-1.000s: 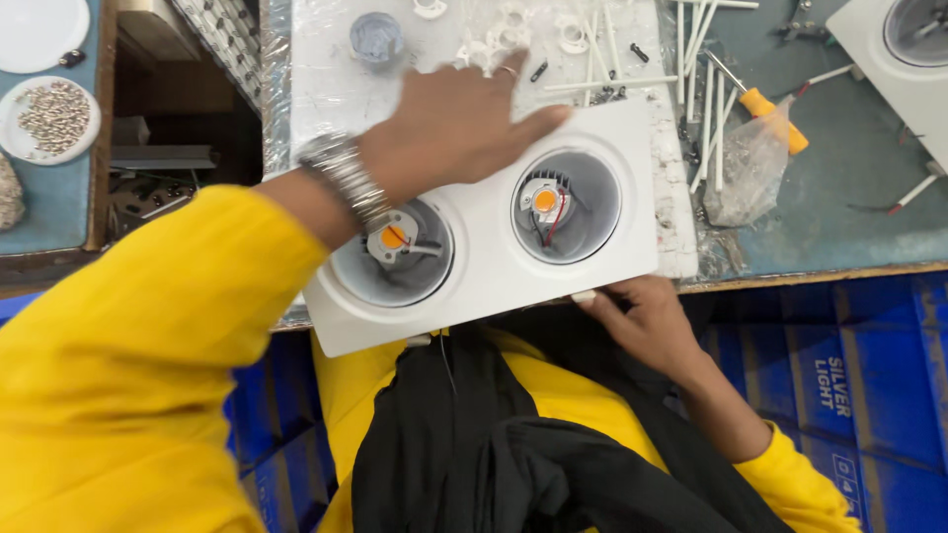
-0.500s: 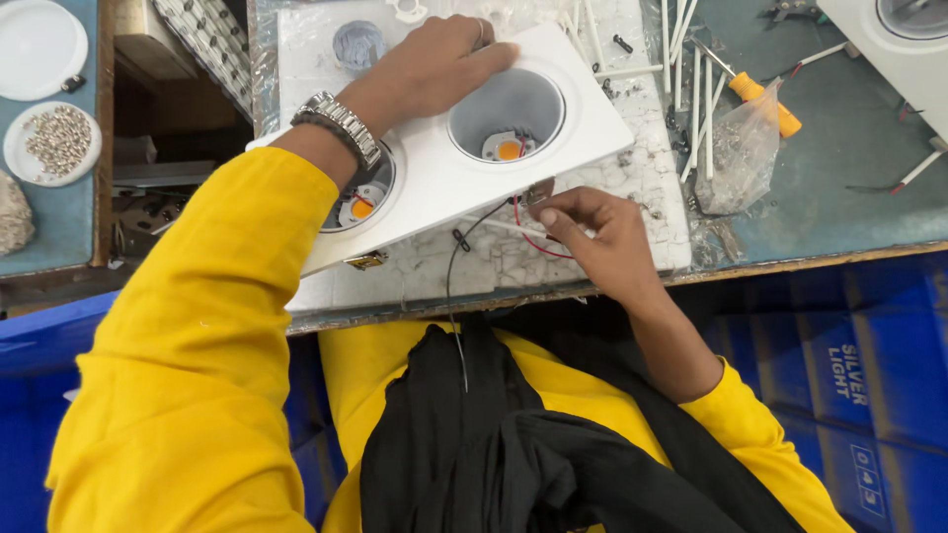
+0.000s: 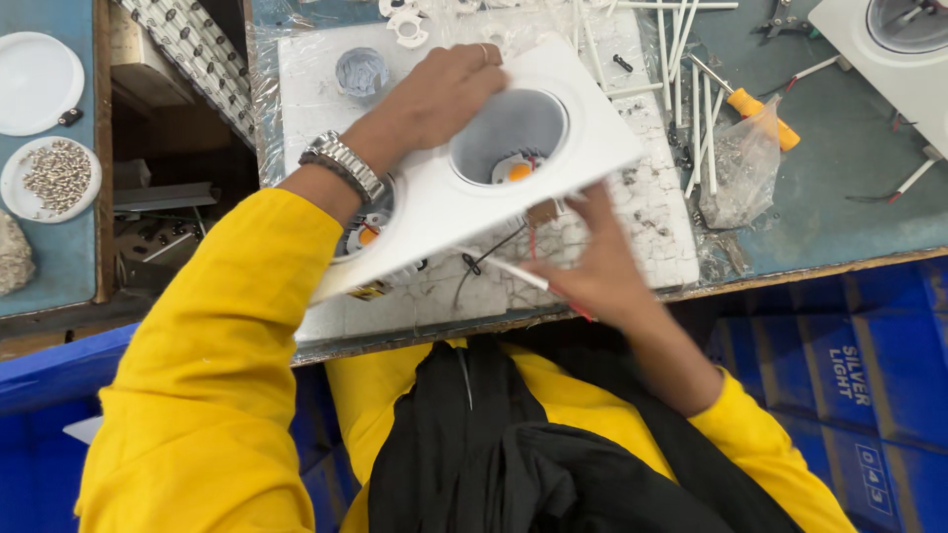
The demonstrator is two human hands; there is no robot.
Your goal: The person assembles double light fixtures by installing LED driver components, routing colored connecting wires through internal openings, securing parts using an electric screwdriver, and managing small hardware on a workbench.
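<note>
A white twin-lamp housing point(image 3: 592, 148) with two round wells is tilted up off the worktable, its far edge raised. My left hand point(image 3: 439, 99) grips its far rim; a metal watch sits on that wrist. An orange LED chip shows in the right well point(image 3: 518, 170), another in the left well point(image 3: 367, 235). Under the near edge my right hand point(image 3: 592, 266), blurred, pinches red and white wires point(image 3: 513, 268) hanging from the housing's underside.
A cracked white pad point(image 3: 652, 227) covers the table. White tubes point(image 3: 691, 89), a plastic bag point(image 3: 741, 163) and an orange-handled tool point(image 3: 760, 114) lie at right, another housing point(image 3: 889, 49) at far right. White dishes point(image 3: 54, 173) sit on the left table.
The housing has tilted up further and turned. My right hand moved from its near edge to beneath it and took hold of the wires.
</note>
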